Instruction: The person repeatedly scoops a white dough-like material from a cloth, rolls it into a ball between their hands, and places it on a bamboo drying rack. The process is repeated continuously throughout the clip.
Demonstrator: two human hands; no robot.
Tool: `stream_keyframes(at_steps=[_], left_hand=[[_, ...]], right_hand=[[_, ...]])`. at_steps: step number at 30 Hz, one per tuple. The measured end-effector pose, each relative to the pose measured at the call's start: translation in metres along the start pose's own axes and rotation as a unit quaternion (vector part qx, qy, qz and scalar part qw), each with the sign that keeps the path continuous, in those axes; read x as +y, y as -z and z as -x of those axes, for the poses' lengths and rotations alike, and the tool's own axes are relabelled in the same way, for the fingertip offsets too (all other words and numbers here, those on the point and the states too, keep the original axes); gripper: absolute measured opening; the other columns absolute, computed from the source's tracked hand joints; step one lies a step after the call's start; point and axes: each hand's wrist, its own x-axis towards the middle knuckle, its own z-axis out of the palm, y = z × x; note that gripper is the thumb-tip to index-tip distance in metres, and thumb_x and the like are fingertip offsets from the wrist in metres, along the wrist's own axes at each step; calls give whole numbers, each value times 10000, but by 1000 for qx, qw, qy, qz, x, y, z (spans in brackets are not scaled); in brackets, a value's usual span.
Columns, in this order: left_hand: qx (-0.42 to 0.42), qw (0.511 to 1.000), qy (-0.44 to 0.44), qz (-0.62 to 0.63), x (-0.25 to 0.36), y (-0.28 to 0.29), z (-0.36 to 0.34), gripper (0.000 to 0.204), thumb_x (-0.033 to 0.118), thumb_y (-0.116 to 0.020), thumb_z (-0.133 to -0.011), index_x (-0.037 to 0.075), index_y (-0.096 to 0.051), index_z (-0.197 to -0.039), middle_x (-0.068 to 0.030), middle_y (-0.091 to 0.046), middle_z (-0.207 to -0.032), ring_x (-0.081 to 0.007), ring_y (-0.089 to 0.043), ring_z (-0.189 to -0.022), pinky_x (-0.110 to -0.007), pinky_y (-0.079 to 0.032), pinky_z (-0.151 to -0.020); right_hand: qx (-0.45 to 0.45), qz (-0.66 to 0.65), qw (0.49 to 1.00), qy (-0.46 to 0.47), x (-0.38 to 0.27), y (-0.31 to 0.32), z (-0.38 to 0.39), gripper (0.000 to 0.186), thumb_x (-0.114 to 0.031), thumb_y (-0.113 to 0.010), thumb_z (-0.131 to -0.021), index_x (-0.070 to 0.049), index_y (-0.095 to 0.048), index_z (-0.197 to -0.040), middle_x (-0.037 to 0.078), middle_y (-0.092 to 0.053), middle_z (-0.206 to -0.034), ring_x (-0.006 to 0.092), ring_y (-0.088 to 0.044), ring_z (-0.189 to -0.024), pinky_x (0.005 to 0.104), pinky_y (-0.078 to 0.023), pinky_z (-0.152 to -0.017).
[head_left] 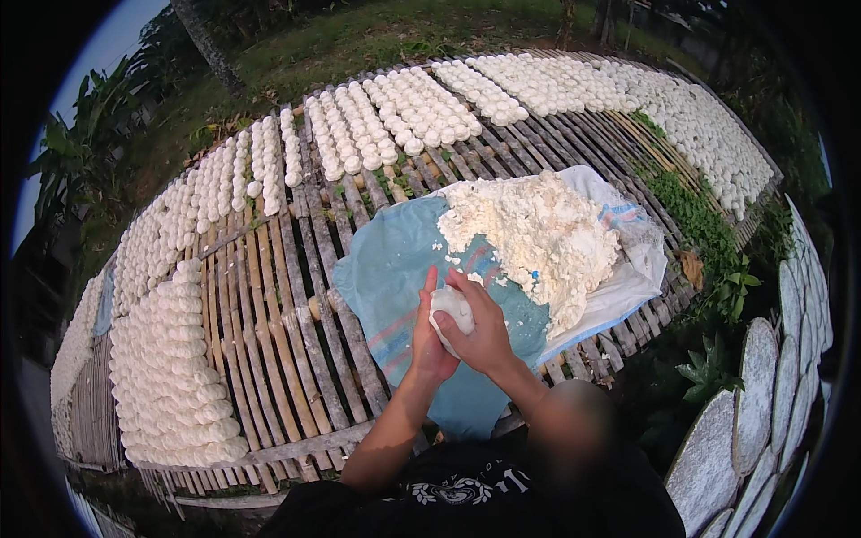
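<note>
Between my two hands sits a rounded lump of white dough [452,310], pressed from both sides. My left hand [429,336] cups it from the left with the fingers pointing up and away. From the right, my right hand [482,327] wraps over it, thumb across its near face. Both hands are above a blue-green woven sheet [395,255] spread on the bamboo rack. Just beyond them a large crumbly heap of off-white dough [538,233] lies on the sheet and on a white sack [641,238]. Small crumbs are scattered near my fingertips.
Rows of white dough balls [413,103] line the far side of the slatted bamboo rack [269,332]. More balls [175,377] stand stacked at the left. Green plants [677,211] grow through the slats at right. Several pale oval panels [758,394] lean at the lower right.
</note>
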Motion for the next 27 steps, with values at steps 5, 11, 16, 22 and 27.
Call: stream_keyframes(at_steps=[5,11,16,22,27], left_hand=[[3,999,29,27,8,-6,1,703,620,-351,-1115,188,-320,-1669,-141,-544,-1526,-286,-529,-1417,-456,-436,-1185],[81,994,44,-62,3,18,-6,733,659,-383,-1098,164,-361,-1638,-111,-580,-1482,-256,-590,-1320,-427,-496,-1107],[46,994,94,21,1,36,-11,639,622,-419,-1090,139,-520,-1496,-106,-624,-1405,-258,-603,-1319,-440,-493,-1115],[12,971,126,201,-4,28,0,589,611,-408,-1088,139,-581,-1396,-81,-670,-1306,-265,-629,-1279,-462,-530,-1054],[150,973,79,155,-14,26,-2,443,496,-476,-1096,134,-590,-1325,-112,-659,-1324,-335,-644,-1231,-515,-554,-1018]], right_hand=[[-14,-7,996,-83,-1,-9,3,651,-305,-784,-941,21,-561,-1459,256,-656,-1324,397,-662,-1224,465,-521,-1039],[-53,-16,991,-126,-12,-11,0,714,-369,-796,-933,-5,-536,-1490,273,-595,-1393,445,-617,-1273,485,-484,-1097],[-94,124,987,36,-19,6,-8,626,-357,-801,-933,-32,-601,-1430,243,-579,-1448,434,-594,-1326,513,-472,-1117],[-64,-77,993,59,-11,8,-7,471,-203,-821,-880,-23,-687,-1294,176,-666,-1339,352,-613,-1299,474,-493,-1088],[-26,-55,992,-112,-19,8,-10,401,-164,-816,-873,11,-697,-1213,170,-707,-1188,322,-667,-1173,443,-522,-1026]])
